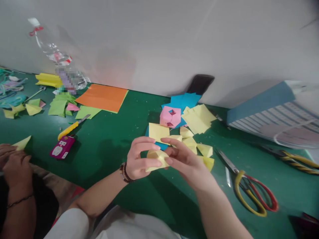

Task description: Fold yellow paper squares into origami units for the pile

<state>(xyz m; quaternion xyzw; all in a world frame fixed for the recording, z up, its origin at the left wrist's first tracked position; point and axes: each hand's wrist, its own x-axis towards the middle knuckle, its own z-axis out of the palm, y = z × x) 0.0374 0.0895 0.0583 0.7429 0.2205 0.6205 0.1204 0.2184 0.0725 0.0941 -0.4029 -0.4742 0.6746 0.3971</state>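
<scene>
Over desk (99,156) | I see left hand (136,162) and right hand (185,161) pinching folded yellow paper (155,155) | too hard squeeze could crush it

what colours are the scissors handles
One handle loop of the scissors is yellow, the other red, best seen in the head view.

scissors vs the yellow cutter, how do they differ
The scissors have two looped handles, yellow and red; the yellow cutter has one straight handle. The scissors point up and left in the picture, the yellow cutter up and right. Both lie on the green table with metal blades showing.
</scene>
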